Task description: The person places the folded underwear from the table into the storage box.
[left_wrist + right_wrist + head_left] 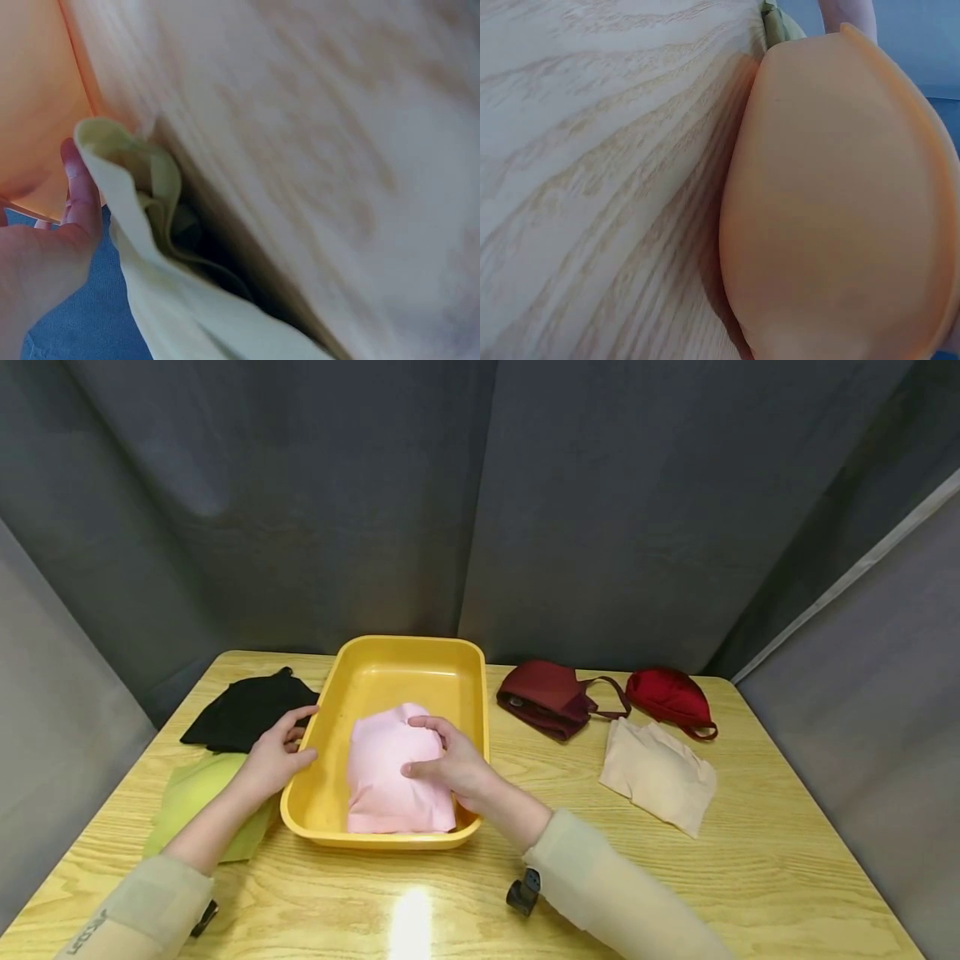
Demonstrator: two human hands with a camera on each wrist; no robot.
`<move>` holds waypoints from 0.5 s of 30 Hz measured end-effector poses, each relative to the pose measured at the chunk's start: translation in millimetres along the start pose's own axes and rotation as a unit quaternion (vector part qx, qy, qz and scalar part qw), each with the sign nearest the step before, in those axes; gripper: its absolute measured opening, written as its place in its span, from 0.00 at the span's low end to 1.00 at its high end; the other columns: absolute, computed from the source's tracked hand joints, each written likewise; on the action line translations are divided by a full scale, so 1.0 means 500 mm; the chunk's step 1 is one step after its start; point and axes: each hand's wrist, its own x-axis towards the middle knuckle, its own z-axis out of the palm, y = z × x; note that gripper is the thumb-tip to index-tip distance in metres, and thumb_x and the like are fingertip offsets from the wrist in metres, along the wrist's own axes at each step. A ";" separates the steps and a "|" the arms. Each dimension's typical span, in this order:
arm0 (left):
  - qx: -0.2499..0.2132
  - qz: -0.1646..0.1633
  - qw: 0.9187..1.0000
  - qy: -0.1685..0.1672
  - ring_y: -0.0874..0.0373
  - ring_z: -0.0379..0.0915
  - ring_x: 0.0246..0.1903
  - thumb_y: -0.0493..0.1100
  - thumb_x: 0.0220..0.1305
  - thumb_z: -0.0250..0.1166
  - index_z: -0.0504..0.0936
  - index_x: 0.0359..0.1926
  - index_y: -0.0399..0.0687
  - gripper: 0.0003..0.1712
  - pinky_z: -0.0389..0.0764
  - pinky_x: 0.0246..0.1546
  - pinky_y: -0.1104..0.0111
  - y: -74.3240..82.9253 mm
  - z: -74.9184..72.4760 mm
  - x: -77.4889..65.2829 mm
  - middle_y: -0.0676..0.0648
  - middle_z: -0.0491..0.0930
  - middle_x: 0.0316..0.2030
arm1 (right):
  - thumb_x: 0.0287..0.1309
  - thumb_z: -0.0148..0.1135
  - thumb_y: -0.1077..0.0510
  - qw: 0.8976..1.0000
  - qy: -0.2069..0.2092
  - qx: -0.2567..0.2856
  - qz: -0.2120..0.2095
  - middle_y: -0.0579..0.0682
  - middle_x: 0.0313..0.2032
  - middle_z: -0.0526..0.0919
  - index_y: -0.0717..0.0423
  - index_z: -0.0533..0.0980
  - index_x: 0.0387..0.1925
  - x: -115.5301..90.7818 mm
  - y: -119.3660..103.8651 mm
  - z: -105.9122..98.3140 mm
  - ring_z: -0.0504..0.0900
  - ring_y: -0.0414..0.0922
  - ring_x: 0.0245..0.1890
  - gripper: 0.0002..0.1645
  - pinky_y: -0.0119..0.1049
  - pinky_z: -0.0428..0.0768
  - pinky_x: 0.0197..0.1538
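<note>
A folded pink bra (pixel 386 772) with a rounded, padded shape lies in a yellow plastic tub (pixel 405 652). My right hand (pixel 457 768) holds its right side, with thumb and index finger over the top; the other fingers are mostly hidden. At the tub's left rim, my left hand (pixel 277 760) grips the edge, thumb towards the inside. Under and beside the left arm are a black garment (pixel 251 710) and a yellow-green garment (pixel 195 797). The left wrist view shows the yellow-green fabric (pixel 142 225) close to the fingers.
Right of the tub lie a burgundy bra (pixel 543 693) with a looped strap, a shiny red bra (pixel 667 697) and a folded beige bra (pixel 660 772). All rest on a wooden table (pixel 765 860). Grey curtains (pixel 600 510) hang behind it.
</note>
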 end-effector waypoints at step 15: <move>-0.007 -0.001 1.000 -0.003 0.43 0.73 0.48 0.34 0.59 0.57 0.57 0.70 0.49 0.38 0.79 0.41 0.62 0.001 -0.001 -0.001 0.31 0.71 0.55 | 0.36 0.74 0.72 0.985 -0.032 -0.166 0.035 0.50 0.64 0.66 0.43 0.73 0.53 0.011 -0.002 0.008 0.66 0.48 0.58 0.40 0.41 0.72 0.58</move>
